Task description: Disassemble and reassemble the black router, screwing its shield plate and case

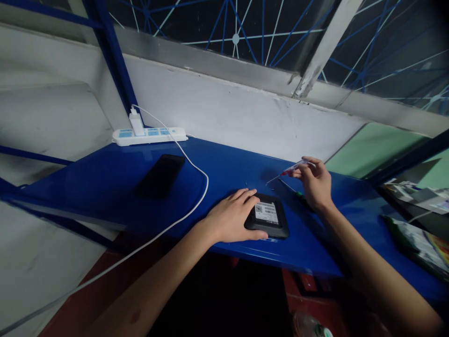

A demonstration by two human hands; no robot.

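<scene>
My left hand (233,215) grips the left side of a flat black device (283,220), its fingers over the far edge and its thumb along the near edge. The device lies on the blue table, and a white label (267,213) with a square code faces up. Raised beyond the device, my right hand (315,182) is closed on a screwdriver (293,167) with a clear and red handle. Its thin shaft slants down to the left, past the device's far side. Below that hand lies a second screwdriver (291,188) with a green part, its handle mostly hidden. Tiny screw-like bits (246,184) lie near the device.
A black phone (161,175) lies left on the blue table (224,161). Behind it stands a white power strip (150,135) with a charger (136,122), whose white cable (206,180) crosses the table. Packets (417,238) lie at the right. Blue posts frame the table.
</scene>
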